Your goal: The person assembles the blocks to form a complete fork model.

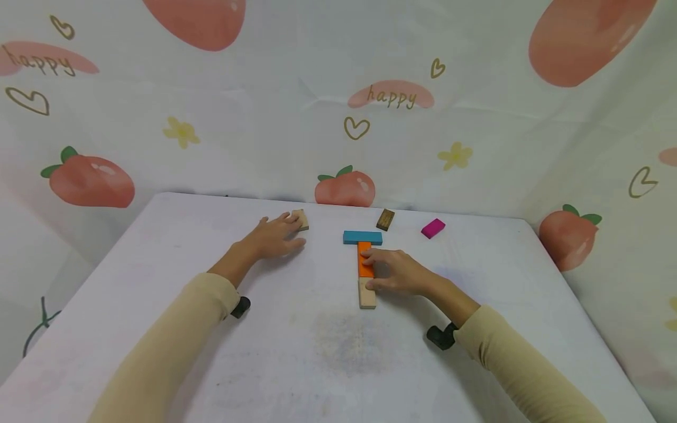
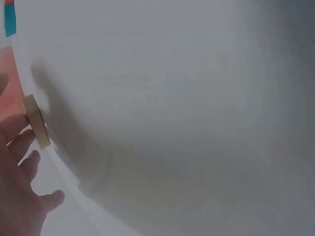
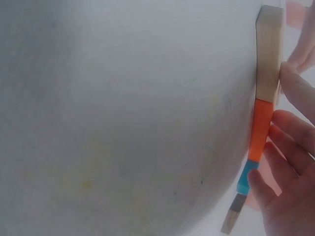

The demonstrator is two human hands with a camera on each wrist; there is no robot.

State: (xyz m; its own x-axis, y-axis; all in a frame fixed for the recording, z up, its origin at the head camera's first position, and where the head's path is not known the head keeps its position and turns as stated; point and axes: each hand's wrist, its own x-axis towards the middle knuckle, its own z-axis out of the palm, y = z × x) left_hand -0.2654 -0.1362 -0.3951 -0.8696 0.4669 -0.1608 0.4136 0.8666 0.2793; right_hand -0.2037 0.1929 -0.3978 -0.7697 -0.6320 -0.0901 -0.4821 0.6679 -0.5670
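Note:
A plain wooden block, an orange block and a blue block lie in a T shape on the white table, the blue one crosswise at the far end. My right hand is over the stem, its fingers at the orange block and its thumb at the plain one. In the right wrist view, its fingers are spread along the row. Farther left, my left hand reaches to another plain wooden block. Its fingertips touch that block in the left wrist view, without curling round it.
Behind the T, a dark brown block lies near the table's back edge, with a magenta block to its right. A white cloth printed with fruit hangs just behind the table.

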